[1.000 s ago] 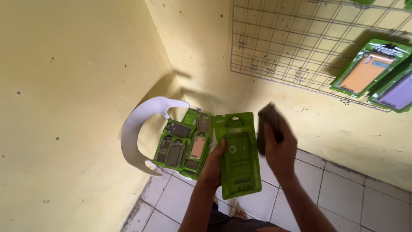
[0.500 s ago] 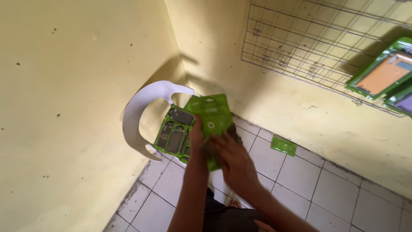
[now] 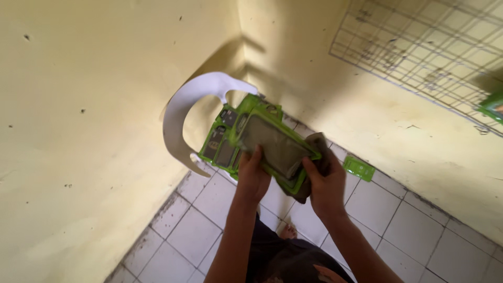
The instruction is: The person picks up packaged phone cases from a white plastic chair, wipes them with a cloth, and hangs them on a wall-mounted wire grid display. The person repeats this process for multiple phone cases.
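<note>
My left hand (image 3: 253,172) grips the near edge of a green packaged phone case (image 3: 274,147) with a clear front window, tilted down toward the right. On the package's right end is my right hand (image 3: 324,181), which also clutches a dark brownish cloth (image 3: 317,157) against it. Behind the package, a stack of more green packaged cases (image 3: 224,142) rests on the seat of a white plastic chair (image 3: 184,113) in the corner.
Yellow walls meet in a corner behind the chair. A wire display grid (image 3: 424,47) hangs on the right wall, with a green package (image 3: 493,106) at its edge. A small green package (image 3: 359,168) lies on the white tiled floor (image 3: 194,230) by the wall.
The package has turned from its plain green back to its clear window side. My right hand moved from under it to its right end, cloth included. The view dropped lower.
</note>
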